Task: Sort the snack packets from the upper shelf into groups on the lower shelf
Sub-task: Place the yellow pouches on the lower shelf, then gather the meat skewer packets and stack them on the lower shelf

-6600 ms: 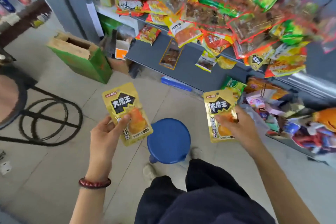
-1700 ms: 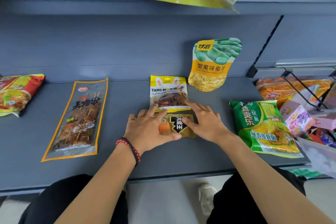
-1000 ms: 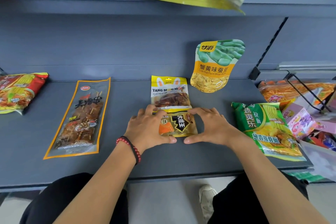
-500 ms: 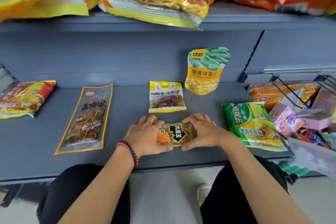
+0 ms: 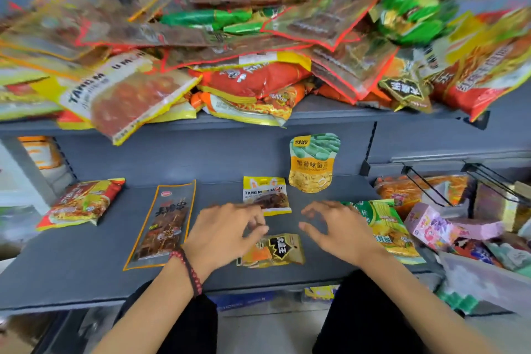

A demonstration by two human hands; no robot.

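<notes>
Our left hand (image 5: 221,236) and right hand (image 5: 336,233) hover over the lower shelf (image 5: 86,267), grips loose and empty. The gold packet (image 5: 273,251) lies flat between them, below the heaped upper shelf (image 5: 330,115).

The left hand (image 5: 224,236) and right hand (image 5: 336,231) hover loosely over a gold packet (image 5: 277,251) on the lower shelf (image 5: 71,267). Packets (image 5: 253,80) crowd the upper shelf (image 5: 330,119).

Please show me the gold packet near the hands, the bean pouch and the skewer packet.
gold packet (image 5: 283,249): head view, black badge.
bean pouch (image 5: 312,165): head view, orange band.
skewer packet (image 5: 166,224): head view, its middle.
</notes>
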